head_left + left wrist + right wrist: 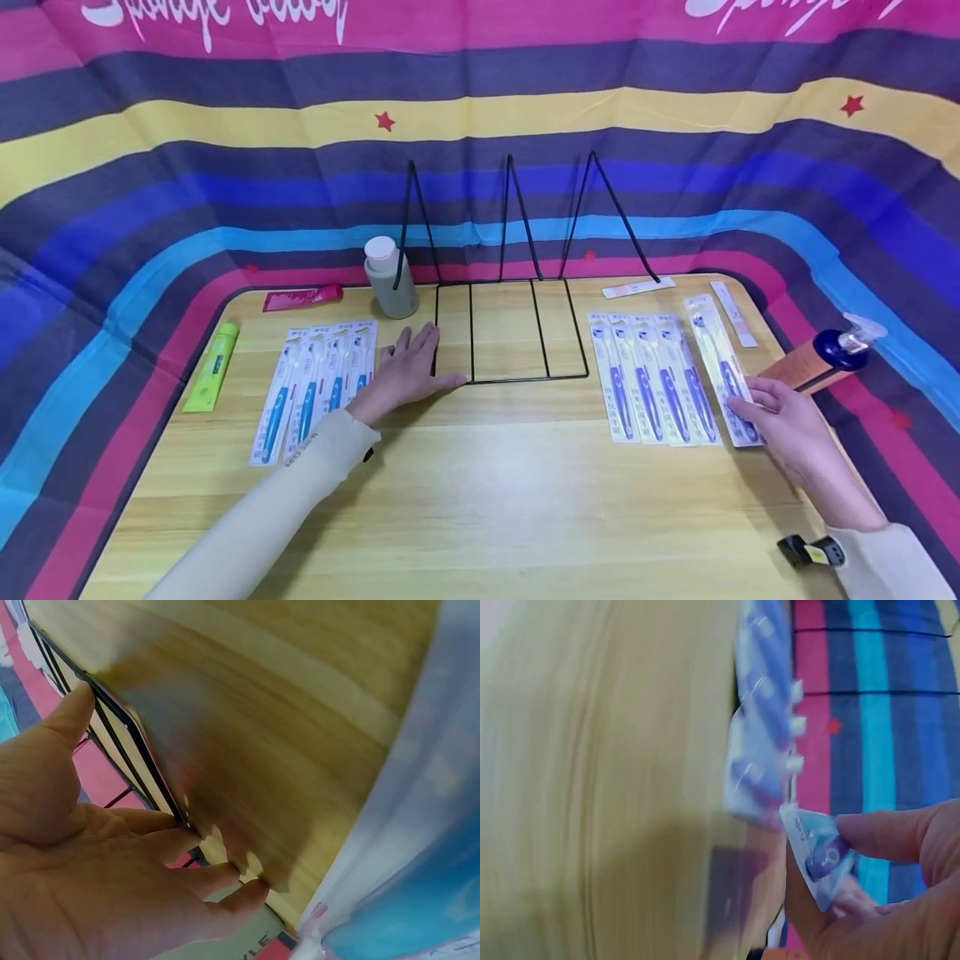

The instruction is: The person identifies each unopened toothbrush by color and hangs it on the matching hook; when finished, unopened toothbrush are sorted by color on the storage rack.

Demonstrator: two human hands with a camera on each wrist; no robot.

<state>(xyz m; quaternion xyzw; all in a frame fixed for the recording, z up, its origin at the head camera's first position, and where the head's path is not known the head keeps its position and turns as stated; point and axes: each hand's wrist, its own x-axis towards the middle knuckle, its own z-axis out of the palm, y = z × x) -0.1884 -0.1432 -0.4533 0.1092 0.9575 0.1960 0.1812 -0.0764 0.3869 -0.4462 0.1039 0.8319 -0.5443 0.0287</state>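
Grey bottle [390, 287] (white cap), green tube [212, 367], red tube [302, 297], orange spray bottle [821, 358]

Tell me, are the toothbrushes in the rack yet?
None yet: the rack is bare. The right hand pinches one purple toothbrush pack; the left hand rests flat at the rack's edge. Four purple packs and the blue packs still lie on the table.

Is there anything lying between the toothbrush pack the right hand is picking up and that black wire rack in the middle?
Yes: four more purple toothbrush packs lie side by side on the table between the pinched pack in the right hand and the wire rack.
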